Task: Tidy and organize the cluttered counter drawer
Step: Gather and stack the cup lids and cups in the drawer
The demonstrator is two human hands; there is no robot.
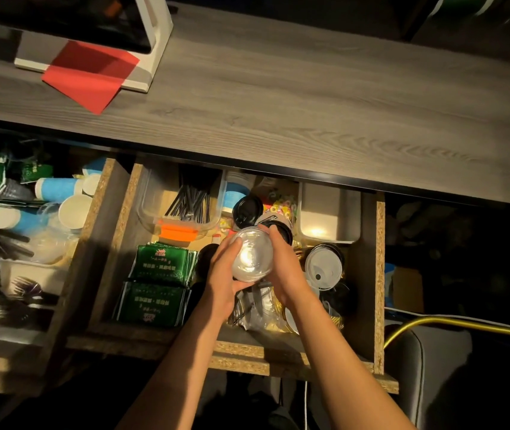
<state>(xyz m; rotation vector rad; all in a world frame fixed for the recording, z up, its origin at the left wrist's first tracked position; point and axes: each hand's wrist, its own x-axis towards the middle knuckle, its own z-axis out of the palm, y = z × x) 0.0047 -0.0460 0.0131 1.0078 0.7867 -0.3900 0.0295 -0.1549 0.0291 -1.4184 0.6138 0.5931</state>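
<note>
Cupping clear domed lids (252, 259) between left hand (224, 274) and right hand (284, 268), both gripping, above drawer (379, 274) middle; white bin (329, 212) lying beyond-right, nearer right hand.

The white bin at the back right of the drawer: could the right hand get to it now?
Probably not yet: the right hand and left hand both hold a clear lid. Otherwise the white bin lies open from above.

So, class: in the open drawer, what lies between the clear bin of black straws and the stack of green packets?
In the head view, an orange strip lies between the straw bin and the green packets.
</note>
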